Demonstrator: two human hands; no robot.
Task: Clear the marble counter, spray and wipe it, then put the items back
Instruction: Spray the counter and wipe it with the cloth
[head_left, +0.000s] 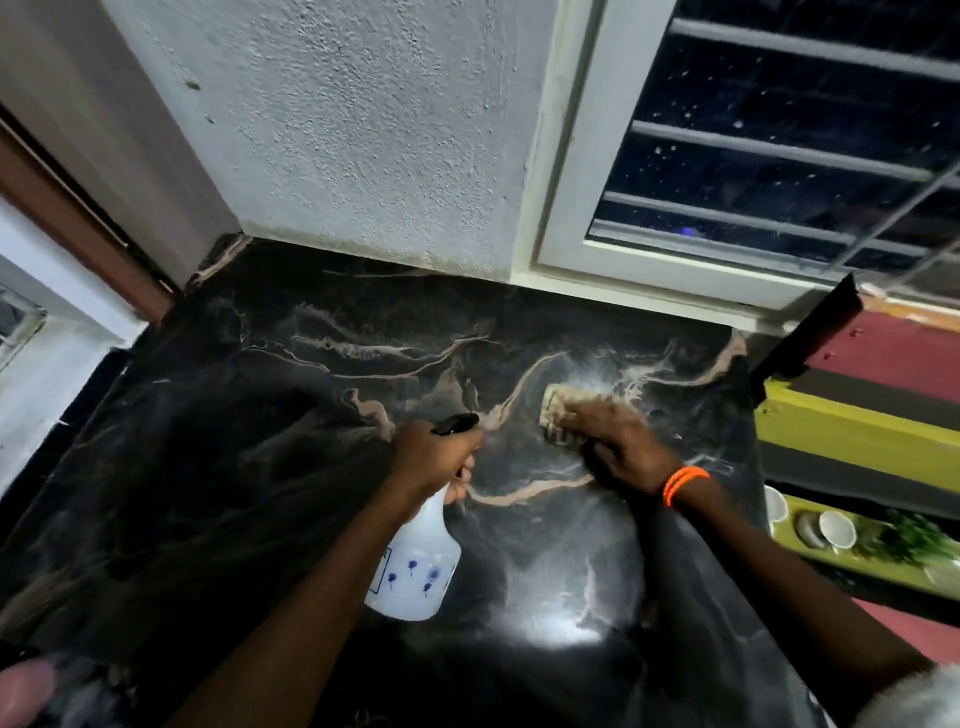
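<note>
The black marble counter with pale veins fills the middle of the view. My left hand grips the neck of a white spray bottle with blue flower marks; its black nozzle points to the right, above the counter. My right hand presses flat on a beige cloth on the counter's right part, blurred by motion. A pale misty patch lies on the marble just beyond the cloth.
A rough white wall and a white-framed barred window stand behind the counter. Beyond the counter's right edge, lower down, a yellow-green tray holds small white bowls and greenery.
</note>
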